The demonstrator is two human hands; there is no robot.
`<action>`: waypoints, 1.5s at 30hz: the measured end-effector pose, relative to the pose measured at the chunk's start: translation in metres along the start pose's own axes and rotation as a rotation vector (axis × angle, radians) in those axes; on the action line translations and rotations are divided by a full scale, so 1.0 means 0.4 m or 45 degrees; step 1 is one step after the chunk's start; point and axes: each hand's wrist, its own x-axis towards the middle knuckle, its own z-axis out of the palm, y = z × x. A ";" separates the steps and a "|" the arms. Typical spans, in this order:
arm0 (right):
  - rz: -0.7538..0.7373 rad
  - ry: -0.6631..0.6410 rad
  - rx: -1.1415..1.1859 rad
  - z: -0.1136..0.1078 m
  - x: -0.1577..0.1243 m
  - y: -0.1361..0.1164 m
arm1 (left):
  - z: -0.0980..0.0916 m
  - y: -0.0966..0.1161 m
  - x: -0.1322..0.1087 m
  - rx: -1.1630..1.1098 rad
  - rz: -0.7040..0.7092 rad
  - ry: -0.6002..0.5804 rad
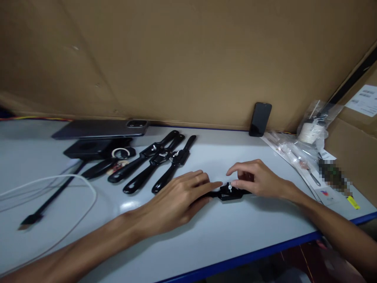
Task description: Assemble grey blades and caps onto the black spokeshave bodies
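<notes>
A black spokeshave [231, 195] with a silver screw at its middle lies low over the table. My left hand [184, 194] is closed round its left handle, index finger stretched toward the screw. Over the right handle is my right hand [259, 179], its thumb close to the screw and its index finger raised apart from the thumb. Whether the thumb touches the screw, I cannot tell. The right handle is partly hidden beneath this hand. Left of my hands, several more black spokeshaves [141, 181] lie side by side at a slant.
A large phone [97, 129] rests on a black box [88, 149] at the left, near a white cable [93, 196]. Another phone [260, 119] leans on the cardboard wall [188, 67]. Plastic packaging [290, 151] lies at the right. A blue edge [235, 259] borders the table's front.
</notes>
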 end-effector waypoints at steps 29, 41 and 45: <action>0.053 -0.057 0.164 0.030 0.003 -0.001 | -0.004 -0.004 0.001 -0.076 0.050 0.019; -0.059 0.016 0.013 0.054 -0.010 -0.005 | -0.005 -0.001 0.002 -0.058 0.038 -0.002; -0.012 -0.078 0.161 0.020 -0.008 0.006 | -0.004 -0.001 0.002 -0.039 0.033 -0.029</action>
